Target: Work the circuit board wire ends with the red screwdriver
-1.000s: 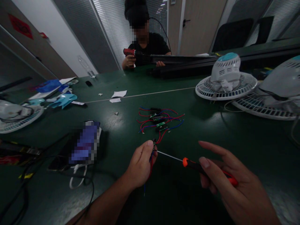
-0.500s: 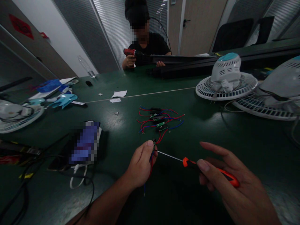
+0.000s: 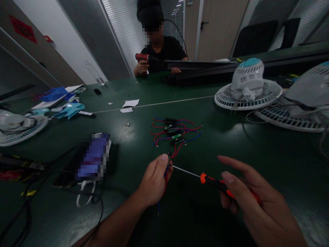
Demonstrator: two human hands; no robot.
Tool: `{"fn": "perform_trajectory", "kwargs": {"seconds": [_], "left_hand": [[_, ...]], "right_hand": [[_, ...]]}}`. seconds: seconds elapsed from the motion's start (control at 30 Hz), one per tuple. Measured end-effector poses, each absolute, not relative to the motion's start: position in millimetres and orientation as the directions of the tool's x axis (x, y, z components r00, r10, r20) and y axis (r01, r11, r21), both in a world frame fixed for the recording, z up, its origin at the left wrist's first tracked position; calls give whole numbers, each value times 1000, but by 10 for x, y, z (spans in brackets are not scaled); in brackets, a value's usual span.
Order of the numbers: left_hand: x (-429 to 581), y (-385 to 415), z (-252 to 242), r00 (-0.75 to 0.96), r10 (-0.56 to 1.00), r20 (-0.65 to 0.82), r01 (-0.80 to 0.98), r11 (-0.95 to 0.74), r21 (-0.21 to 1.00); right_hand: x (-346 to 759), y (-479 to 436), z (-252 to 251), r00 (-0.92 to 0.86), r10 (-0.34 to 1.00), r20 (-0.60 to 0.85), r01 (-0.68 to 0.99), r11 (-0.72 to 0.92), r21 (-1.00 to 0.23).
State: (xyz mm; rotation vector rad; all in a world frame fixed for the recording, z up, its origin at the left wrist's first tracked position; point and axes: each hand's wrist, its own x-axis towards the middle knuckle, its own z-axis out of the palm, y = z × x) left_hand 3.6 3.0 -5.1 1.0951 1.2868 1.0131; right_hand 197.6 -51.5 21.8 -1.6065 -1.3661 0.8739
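Note:
Between thumb and fingers, my left hand (image 3: pixel 155 178) pinches a small dark electronic module (image 3: pixel 169 157) with red and blue wires, most of it hidden by the fingers. My right hand (image 3: pixel 253 195) is curled around the handle of a screwdriver (image 3: pixel 214 182), orange and black, with its index finger stretched out. The screwdriver's thin shaft points left, and its tip meets the module at my left fingertips. Just beyond lie several similar circuit boards (image 3: pixel 176 136) with red and blue leads.
White fan parts (image 3: pixel 248 94) stand at the right, and another fan part (image 3: pixel 23 127) at the left. A blurred-out phone (image 3: pixel 94 157) with cables lies left of my arm. Across the green table (image 3: pixel 144 133), a person (image 3: pixel 164 48) holds a red power drill (image 3: pixel 142 57) near long black bars (image 3: pixel 200 65).
My right thumb has shifted along the screwdriver handle, and the fingers have rolled slightly around it. My left hand and the module stay in place.

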Motion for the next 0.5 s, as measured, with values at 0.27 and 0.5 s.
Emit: {"fn": "perform_trajectory", "kwargs": {"seconds": [0.27, 0.5], "left_hand": [[35, 31, -45, 34, 976, -216, 30, 215, 976], [50, 26, 10, 45, 977, -209, 23, 208, 978]], "right_hand": [[1994, -517, 211, 129, 991, 41, 433, -19, -901], [1997, -526, 218, 157, 988, 6, 421, -61, -905]]}}
